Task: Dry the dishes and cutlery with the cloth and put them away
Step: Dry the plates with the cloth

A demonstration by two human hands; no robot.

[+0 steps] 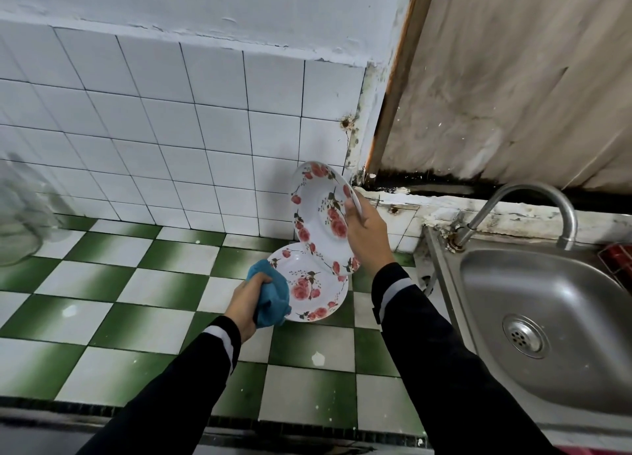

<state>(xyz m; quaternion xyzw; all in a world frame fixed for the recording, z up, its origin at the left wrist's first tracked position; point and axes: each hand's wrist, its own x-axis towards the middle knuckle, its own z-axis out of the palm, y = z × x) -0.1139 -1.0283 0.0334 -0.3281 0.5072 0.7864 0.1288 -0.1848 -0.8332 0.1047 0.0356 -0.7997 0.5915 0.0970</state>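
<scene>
Two flowered plates show: nearest, the left hand (248, 299) clutches a bunched blue cloth (272, 292) at the rim of the lower plate (316, 292) on the checkered counter (136, 283), and beyond it the right hand (366, 236) pinches the upper plate (316, 201), tilted before the tiled wall (171, 112).

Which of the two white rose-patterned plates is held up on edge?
The upper white rose-patterned plate, gripped by the right hand; the lower plate lies flat on the checked counter, beside the blue cloth in the left hand.

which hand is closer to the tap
Right. The right hand, holding the tilted plate, is just left of the tap; the left hand, gripping the blue cloth, is farther left.
</scene>
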